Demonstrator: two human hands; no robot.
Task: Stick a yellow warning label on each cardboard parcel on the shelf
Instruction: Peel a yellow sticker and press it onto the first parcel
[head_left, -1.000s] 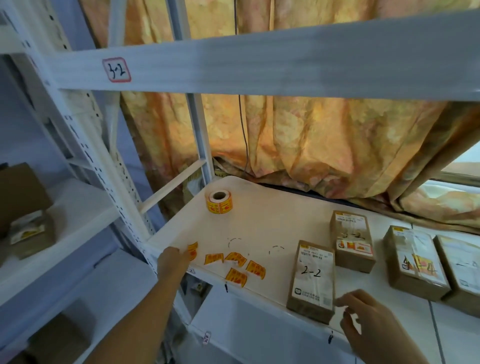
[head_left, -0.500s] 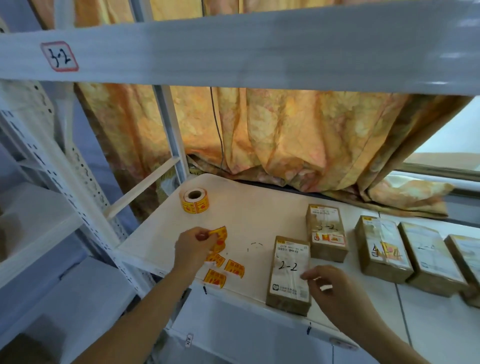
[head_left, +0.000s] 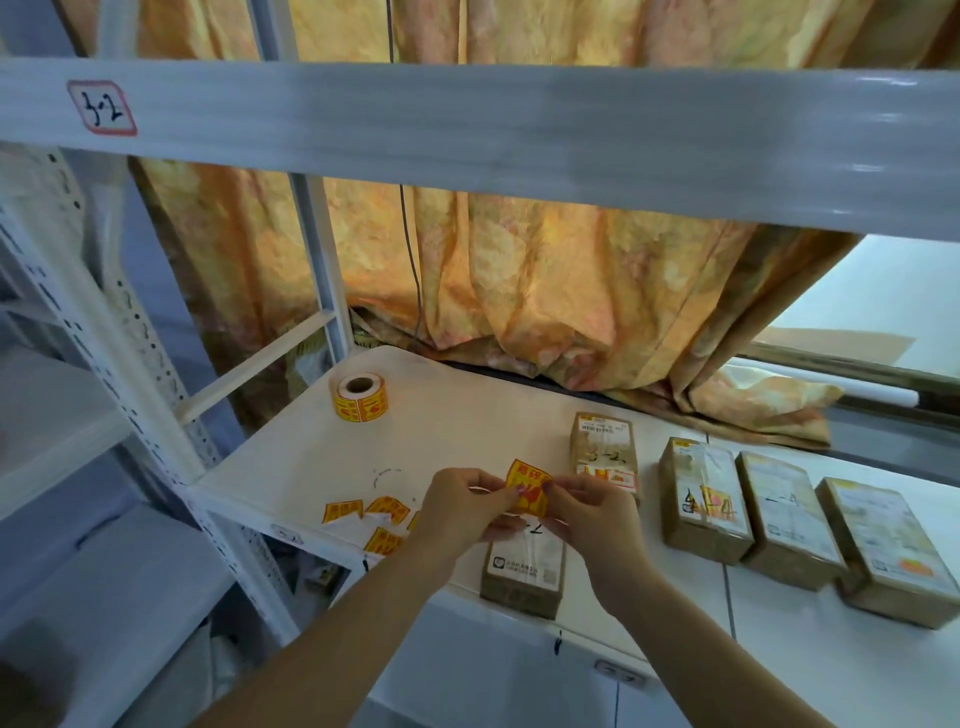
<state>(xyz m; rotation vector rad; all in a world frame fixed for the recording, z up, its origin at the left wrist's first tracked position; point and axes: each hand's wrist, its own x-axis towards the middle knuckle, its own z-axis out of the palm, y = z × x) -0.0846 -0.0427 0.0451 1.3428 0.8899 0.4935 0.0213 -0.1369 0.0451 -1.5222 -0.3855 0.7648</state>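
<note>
Head view showed the left hand (head_left: 457, 506) and right hand (head_left: 589, 512) both pinching one yellow warning label (head_left: 527, 486), held just above the nearest parcel (head_left: 524, 571) at the shelf (head_left: 291, 462) edge. Peeling the backing cleanly from a corner, then pressing the sticker flat on bare cardboard beside the shipping slip, would serve best. Beyond that parcel, one read "3-2" (head_left: 604, 457); the beam tag (head_left: 101, 108) also read "3-2".
</note>
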